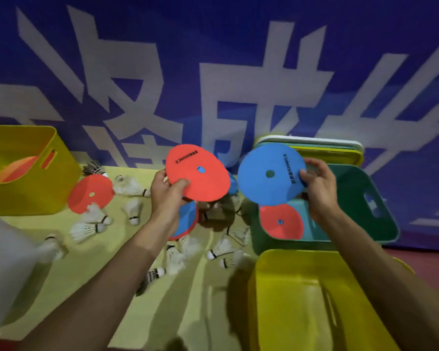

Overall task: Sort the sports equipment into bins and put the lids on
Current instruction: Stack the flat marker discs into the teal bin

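Discs are the main thing right now: a red disc (pixel 197 172) sits just left of centre, gripped by the left hand (pixel 167 193) with the thumb pressed on its lower rim and the fingers curled under. A blue disc (pixel 270 174) sits just right of centre, pinched at its 3 o'clock edge by the right hand (pixel 319 188), thumb on the face and fingers wrapped behind. Both discs are tilted toward the camera, and their near edges are close but not touching. The blue one's lower edge hangs over the open green bin (pixel 350 188) at 3 o'clock, which already has another red disc (pixel 281 221) in it. A stack of lids (pixel 314 143) leans behind that bin. One yellow bin (pixel 289 287) is at 5 o'clock, a second yellow bin (pixel 23 193) at 9 o'clock and a white bin (pixel 8 274) at 8 o'clock. Shuttlecocks (pixel 132 184) and a loose red disc (pixel 90 193) are scattered over the yellow mat (pixel 112 274) between 7 and 9 o'clock. Most bare mat lies around 6 o'clock, between the forearms.
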The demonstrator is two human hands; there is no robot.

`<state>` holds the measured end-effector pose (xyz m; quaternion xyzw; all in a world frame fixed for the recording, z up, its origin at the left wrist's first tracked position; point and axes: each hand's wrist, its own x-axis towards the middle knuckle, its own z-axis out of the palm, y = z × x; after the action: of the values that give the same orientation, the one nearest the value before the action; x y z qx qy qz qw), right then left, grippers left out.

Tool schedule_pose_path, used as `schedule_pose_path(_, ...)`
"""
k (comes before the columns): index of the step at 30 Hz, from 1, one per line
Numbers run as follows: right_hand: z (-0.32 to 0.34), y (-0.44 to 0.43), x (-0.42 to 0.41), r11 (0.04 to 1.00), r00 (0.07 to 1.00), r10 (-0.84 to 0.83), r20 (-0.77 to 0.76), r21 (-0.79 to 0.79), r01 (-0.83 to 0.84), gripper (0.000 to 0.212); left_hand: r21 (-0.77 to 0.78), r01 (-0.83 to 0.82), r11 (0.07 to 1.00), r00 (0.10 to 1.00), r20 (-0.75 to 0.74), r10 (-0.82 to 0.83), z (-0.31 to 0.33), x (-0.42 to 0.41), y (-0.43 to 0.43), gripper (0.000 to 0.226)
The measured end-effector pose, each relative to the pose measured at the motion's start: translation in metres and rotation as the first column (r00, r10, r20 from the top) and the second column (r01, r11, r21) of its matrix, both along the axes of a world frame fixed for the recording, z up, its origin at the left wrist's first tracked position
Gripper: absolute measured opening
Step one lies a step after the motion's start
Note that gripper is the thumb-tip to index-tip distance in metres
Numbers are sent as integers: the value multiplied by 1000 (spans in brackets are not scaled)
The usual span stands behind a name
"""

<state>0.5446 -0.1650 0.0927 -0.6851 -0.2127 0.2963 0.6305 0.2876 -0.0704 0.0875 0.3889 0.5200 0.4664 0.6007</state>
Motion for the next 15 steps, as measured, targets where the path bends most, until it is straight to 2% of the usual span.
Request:
schedule_pose_path(3, -10, -24, 29, 988, 990, -135, -43, -81, 131, 30, -36, 37, 999, 998, 43, -36, 4, 25, -14, 36)
schedule_pose_path(5, -24, -35, 44, 976, 987, -153, -40, -165, 145, 32, -48, 65, 997, 996, 71, -62, 6, 36, -22, 39)
schedule_pose_path(11, -59, -33, 55, 913, 998, 51, 38, -407, -31, 28, -63, 107, 992, 993, 54, -103, 0, 40, -38, 43)
schedule_pose_path(15, -79, -19, 56, 846, 986, 165, -29, -510, -157, 27, -65, 105, 992, 994, 25, -104, -2, 29, -41, 41)
